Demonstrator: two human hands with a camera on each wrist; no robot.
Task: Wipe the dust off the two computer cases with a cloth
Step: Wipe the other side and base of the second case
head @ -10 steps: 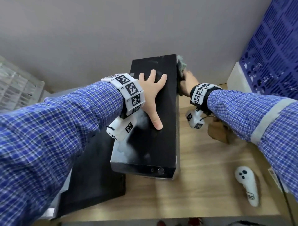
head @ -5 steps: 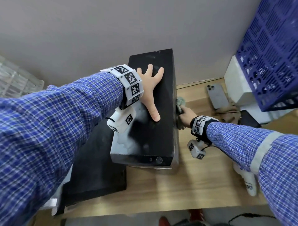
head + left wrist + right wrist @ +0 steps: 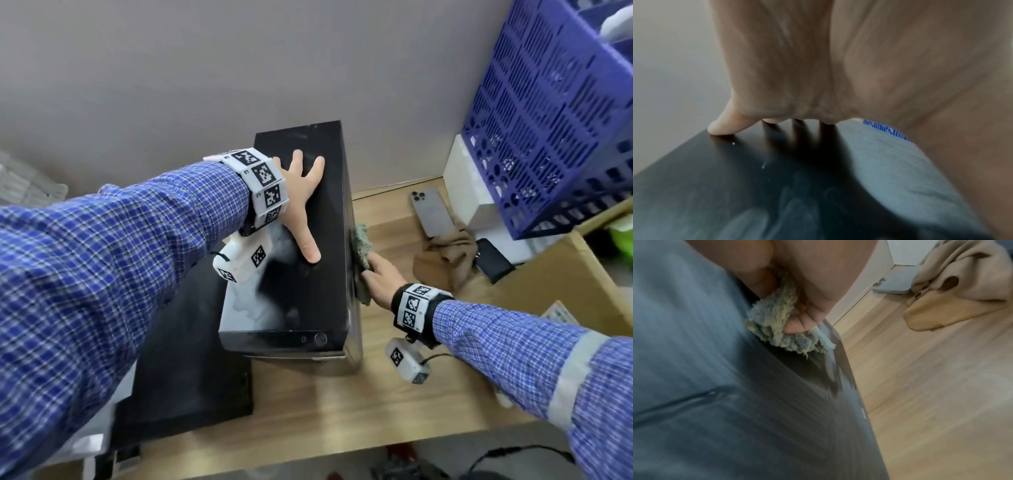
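Beside the blue crate (image 3: 555, 137), hands (image 3: 378, 277) press cloth (image 3: 362, 246) against case (image 3: 318, 240).

This is probably an office storeroom or workroom: two black computer cases (image 3: 301, 274) stand on a wooden desk (image 3: 342, 411) against a plain grey wall (image 3: 239, 68), with a phone (image 3: 432, 212) and stacked blue plastic crates (image 3: 548, 120) at two o'clock.

Your sleeves (image 3: 120, 260) are blue-and-white check, the right one crossed by a pale grey band (image 3: 572, 380). Each wrist wears a black strap of white tiles with black square codes (image 3: 265, 186), and below it hangs a small white, cabled camera block (image 3: 407, 359).
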